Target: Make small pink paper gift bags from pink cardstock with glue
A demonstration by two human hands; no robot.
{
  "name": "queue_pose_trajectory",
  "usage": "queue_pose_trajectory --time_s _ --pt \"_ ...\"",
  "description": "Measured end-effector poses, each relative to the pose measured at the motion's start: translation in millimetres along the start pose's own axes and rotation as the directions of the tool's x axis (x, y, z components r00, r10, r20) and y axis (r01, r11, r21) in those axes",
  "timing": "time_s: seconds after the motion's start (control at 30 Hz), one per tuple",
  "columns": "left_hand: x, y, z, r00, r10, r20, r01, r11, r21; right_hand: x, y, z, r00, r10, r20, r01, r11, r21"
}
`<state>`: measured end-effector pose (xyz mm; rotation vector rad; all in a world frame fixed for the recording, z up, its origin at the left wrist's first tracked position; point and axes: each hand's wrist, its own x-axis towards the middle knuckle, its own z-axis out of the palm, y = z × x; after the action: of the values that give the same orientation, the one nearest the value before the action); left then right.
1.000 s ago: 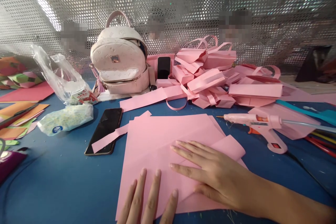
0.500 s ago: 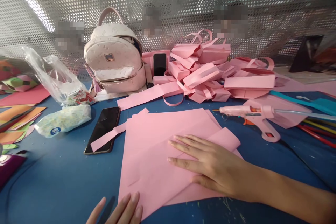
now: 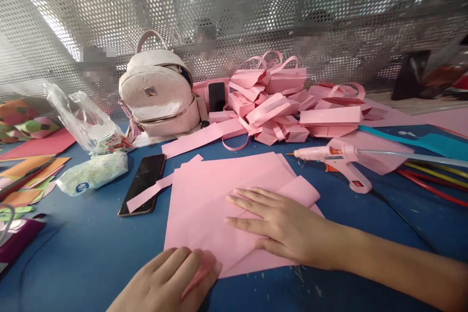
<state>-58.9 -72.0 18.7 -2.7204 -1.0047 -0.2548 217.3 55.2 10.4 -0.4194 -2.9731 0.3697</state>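
Pink paper sheets (image 3: 204, 195) lie stacked on the blue table in front of me, and the upper one is folded over at its right side. My right hand (image 3: 274, 226) rests flat on that fold with its fingers spread. At the near left corner, my left hand (image 3: 175, 273) has its fingers curled over the paper edge and its thumb pressed toward them, pinching the corner. A narrow pink strip (image 3: 149, 195) runs from beside the stack across a dark phone (image 3: 146, 175).
A pink glue gun (image 3: 336, 156) lies to the right with its cord trailing. Behind are folded pink paper bags (image 3: 270, 107) in a heap, a second phone (image 3: 217, 96) and a pale backpack (image 3: 157, 92). On the left sit a tissue pack (image 3: 95, 175) and a clear plastic bag (image 3: 84, 124).
My left hand has moved up and right onto the sheet's near left corner and curled round it. My right hand stays flat on the fold. The whole view has shifted slightly.
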Motion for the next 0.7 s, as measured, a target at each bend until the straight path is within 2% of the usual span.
queue_pose_trajectory --time_s 0.17,0.37,0.47,0.57,0.7 --pt "32.4 -5.6 4.6 0.986 0.128 0.109 -0.116 0.987 -0.114 -1.9 -2.6 -2.0 1.0 0.019 0.009 -0.019 1.0 0.023" --pt "59.9 -6.3 1.6 0.923 0.197 0.331 -0.194 0.98 -0.044 -5.1 -1.8 0.0 0.999 0.022 -0.038 -0.019 0.998 0.068" --pt "69.8 -7.9 2.9 0.9 0.235 0.367 -0.247 0.969 -0.015 -6.0 -1.0 0.3 0.999 0.018 -0.04 -0.016 0.998 0.065" --pt "73.7 -10.1 12.9 0.923 0.302 0.237 -0.308 0.951 -0.013 -6.3 0.0 0.5 0.999 0.01 -0.045 -0.007 0.997 0.083" --pt "76.3 -12.7 26.8 0.948 0.308 -0.079 -0.311 0.95 -0.035 -6.9 1.2 1.9 0.998 0.026 -0.056 -0.02 0.994 0.104"
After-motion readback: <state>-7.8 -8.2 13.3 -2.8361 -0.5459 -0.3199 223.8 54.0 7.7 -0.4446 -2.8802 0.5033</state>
